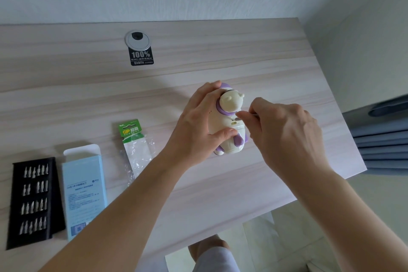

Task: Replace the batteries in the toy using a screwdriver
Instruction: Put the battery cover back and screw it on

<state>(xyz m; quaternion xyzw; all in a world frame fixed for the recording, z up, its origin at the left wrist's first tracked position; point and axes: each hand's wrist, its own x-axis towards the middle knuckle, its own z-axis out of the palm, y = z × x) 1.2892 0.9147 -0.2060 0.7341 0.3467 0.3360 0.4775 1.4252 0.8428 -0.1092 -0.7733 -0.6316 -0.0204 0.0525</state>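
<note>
The toy [230,104] lay on its back near the right side of the table [198,62], its head pointing away from the person and its feet towards them. The left hand [203,121] gripped it around the body, fingers curled over the far side and thumb pressed across the belly. That hold probably kept the rounded shell from rolling or turning under the tool. The right hand [284,130] pinched a thin screwdriver [254,114] between its fingertips, and only a short stretch of the metal shaft showed. The shaft pointed in from the right towards a small hatch [237,125] on the toy's front, just below the neck. The tip itself was hidden behind a finger, so whether it sat in a screw could not be told.

The toy was a cream bear-like figure with small ears, a purple collar, purple feet and a purple piece behind the head. The plastic looked smooth and hard — likely slippery, which would explain the firm hold.

The supplies sat well apart on the left, out of the working space but within reach. These were a black case of screwdriver bits [33,201], an open pale-blue box [84,187], and a green-topped battery pack [134,146] whose clear blister looked torn open. No loose batteries were visible.
</note>
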